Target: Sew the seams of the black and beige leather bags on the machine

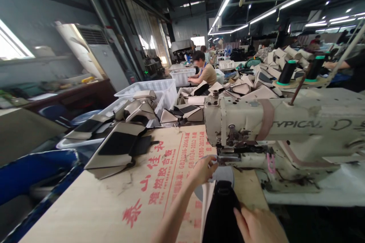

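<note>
A black and beige fabric piece (221, 212) with a dark buckle-like part at its top lies at the front edge of the plywood board (114, 201). My right hand (261, 224) grips its right edge between thumb and fingers. My left hand (203, 171) is above the piece's far end, beside the free arm of the sewing machine (245, 121); its fingers are curled, and what they hold, if anything, is too small to tell. A round grey plate shows partly under the fabric.
A finished-looking beige and black piece (114, 148) rests on the board's left. Behind are white crates (168, 93) of similar pieces, thread cones (287, 71) and a seated person (207, 72). A blue bin (37, 174) stands left.
</note>
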A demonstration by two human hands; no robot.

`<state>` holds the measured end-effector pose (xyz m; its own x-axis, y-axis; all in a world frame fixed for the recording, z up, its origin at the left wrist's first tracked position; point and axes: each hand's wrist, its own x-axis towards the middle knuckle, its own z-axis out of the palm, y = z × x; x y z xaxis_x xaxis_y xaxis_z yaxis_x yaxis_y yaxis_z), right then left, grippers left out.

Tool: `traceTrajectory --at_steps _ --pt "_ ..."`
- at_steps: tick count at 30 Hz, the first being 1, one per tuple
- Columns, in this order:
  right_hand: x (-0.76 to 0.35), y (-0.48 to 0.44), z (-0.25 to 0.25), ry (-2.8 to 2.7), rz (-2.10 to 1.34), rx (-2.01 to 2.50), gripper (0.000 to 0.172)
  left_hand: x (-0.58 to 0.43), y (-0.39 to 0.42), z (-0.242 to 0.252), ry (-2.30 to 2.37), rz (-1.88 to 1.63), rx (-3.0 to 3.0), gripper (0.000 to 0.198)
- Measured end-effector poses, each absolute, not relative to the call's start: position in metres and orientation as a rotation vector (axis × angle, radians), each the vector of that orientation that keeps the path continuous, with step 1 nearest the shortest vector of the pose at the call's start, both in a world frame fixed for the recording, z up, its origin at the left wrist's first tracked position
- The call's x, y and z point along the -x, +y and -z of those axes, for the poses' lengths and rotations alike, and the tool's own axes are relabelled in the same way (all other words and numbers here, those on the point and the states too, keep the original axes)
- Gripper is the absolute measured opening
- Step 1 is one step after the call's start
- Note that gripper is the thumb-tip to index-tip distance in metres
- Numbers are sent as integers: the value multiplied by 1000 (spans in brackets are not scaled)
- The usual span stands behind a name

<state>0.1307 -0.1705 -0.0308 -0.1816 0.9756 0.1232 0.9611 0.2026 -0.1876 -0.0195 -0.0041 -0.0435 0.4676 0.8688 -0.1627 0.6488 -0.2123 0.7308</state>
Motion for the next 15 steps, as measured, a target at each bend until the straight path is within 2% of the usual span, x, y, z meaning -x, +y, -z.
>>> traceTrajectory --at_steps 3,7,9,12,15 --pt "-130 -170 31 -2234 -152 1846 37 25 14 37 1281 -280 -1989 22" --pt "-130 -171 32 -2189 -161 1866 35 44 44 19 1488 -415 -2029 20" --pt "-131 -172 35 -2176 -142 1876 33 54 44 12 1571 -515 -2039 29" --pt "-134 -172 40 -2160 -95 1870 30 61 2 6 1559 -691 -2030 43" --pt "-135 -166 39 -2047 -44 1770 29 62 -78 8 1423 -897 -1872 32"
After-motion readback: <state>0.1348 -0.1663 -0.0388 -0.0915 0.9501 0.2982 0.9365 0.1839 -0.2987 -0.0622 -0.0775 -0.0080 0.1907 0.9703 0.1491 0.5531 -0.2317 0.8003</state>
